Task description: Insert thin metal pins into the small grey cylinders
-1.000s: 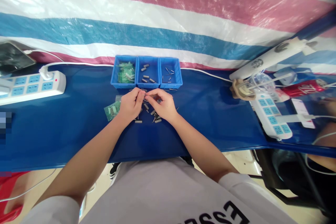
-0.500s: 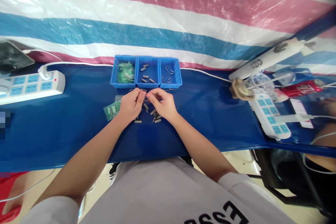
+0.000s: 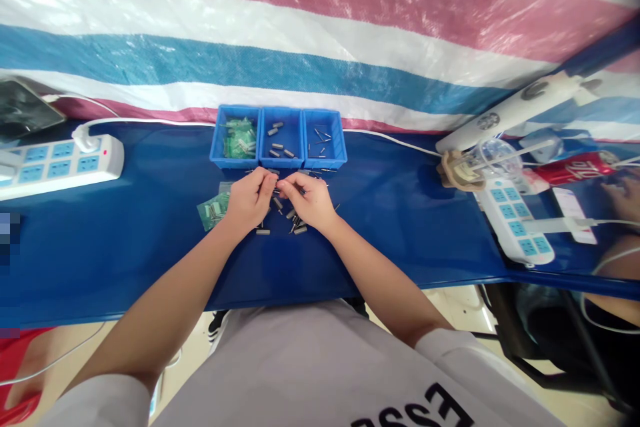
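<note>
My left hand [image 3: 253, 199] and my right hand [image 3: 311, 200] meet fingertip to fingertip above the table, both closed in a pinch. Whatever sits between the fingers is too small and covered to name. Beneath and between them lie several short grey metal cylinders [image 3: 263, 232] and thin metal pins [image 3: 294, 224], partly covered by my right hand. Left of my left hand is a green plastic bag [image 3: 214, 210] with small metal parts. Just beyond the hands stand three joined blue bins: the left bin [image 3: 217, 147] holds green bags, the middle bin [image 3: 283, 136] grey cylinders, the right bin [image 3: 343, 147] thin pins.
White power strips lie at the left [image 3: 113, 159] and right [image 3: 515, 223]. A white cable [image 3: 165, 121] runs along the back by the striped sheet [image 3: 320, 47]. To the right are a red can [image 3: 575, 170], a phone [image 3: 567, 200] and another person's hand [image 3: 625, 197].
My right hand has shifted very slightly left, its fingertips closer to my left ones. At the far right, the other person's hand has moved into clearer view.
</note>
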`<action>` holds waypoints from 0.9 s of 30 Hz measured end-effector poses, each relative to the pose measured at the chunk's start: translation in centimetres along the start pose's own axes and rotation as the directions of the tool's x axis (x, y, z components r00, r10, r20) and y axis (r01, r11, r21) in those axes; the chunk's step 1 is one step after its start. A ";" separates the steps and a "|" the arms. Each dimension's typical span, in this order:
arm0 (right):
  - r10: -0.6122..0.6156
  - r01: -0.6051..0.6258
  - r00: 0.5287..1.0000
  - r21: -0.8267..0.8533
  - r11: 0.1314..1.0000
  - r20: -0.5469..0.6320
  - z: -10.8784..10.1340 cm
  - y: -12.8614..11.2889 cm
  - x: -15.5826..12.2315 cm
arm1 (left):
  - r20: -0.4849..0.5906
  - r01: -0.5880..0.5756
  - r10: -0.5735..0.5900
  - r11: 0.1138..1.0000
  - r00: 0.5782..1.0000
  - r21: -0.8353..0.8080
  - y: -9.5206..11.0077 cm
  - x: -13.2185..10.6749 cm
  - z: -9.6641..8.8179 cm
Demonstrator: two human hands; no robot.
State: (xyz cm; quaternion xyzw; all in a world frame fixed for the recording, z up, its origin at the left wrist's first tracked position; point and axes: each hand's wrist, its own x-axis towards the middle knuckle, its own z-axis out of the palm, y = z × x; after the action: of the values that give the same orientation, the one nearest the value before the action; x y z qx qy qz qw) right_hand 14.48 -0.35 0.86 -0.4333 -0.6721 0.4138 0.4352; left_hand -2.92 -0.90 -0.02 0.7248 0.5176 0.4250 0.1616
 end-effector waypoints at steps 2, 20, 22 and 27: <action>0.009 -0.009 1.000 -0.005 1.000 0.016 -0.1 0.0 0.0 | 0.006 -0.003 0.003 1.000 1.000 0.004 0.1 0.0 0.0; -0.104 0.108 0.993 0.073 0.991 -0.058 0.7 0.9 0.0 | -0.007 -0.017 0.017 1.000 1.000 -0.006 0.0 0.0 0.0; -0.116 0.119 0.992 0.073 0.990 -0.047 0.7 1.1 0.0 | -0.014 -0.024 0.024 1.000 1.000 -0.009 0.0 0.0 0.0; -0.112 0.115 0.992 0.062 0.991 -0.054 0.7 1.0 0.0 | 0.003 -0.008 0.008 1.000 1.000 0.001 0.0 0.1 0.0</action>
State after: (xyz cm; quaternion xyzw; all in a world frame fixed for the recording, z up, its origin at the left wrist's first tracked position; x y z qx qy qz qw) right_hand 14.09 -0.20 -0.26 -0.3901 -0.6709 0.3988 0.4885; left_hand -2.89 -0.85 0.01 0.7275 0.5149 0.4243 0.1602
